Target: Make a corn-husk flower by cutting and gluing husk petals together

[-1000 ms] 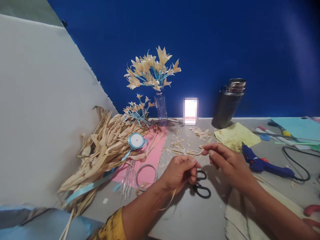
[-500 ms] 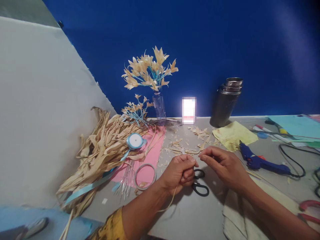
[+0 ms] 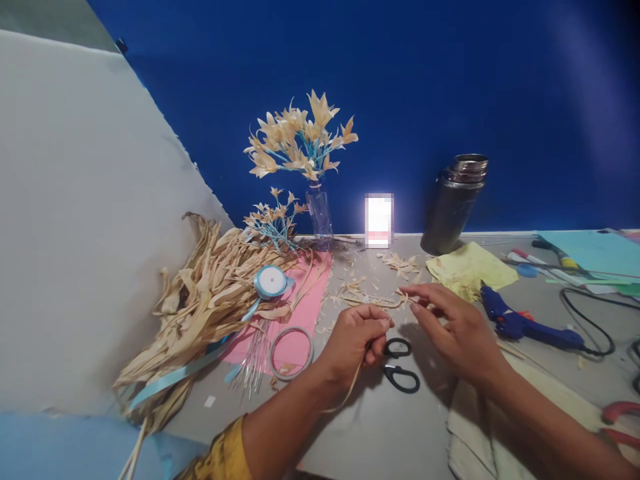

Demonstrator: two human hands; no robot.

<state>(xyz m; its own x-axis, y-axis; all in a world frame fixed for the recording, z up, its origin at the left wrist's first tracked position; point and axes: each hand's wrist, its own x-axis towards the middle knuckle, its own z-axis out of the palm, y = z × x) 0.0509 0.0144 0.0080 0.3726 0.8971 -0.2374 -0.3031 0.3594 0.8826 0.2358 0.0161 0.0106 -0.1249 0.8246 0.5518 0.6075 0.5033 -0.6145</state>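
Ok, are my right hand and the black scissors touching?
Apart. In the head view, grey tabletop shows between the right hand and the handles of the black scissors.

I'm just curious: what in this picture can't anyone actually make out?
All in the head view:
- Scissors: blades hidden by the left hand.
- Pale strip: its upper part is covered by that hand's fingers.
- Bright panel: its content is lost in glare and pixel blocks.
- Red-handled tool: cut off by the right edge.
- Pale scraps: many too small to tell their shape.
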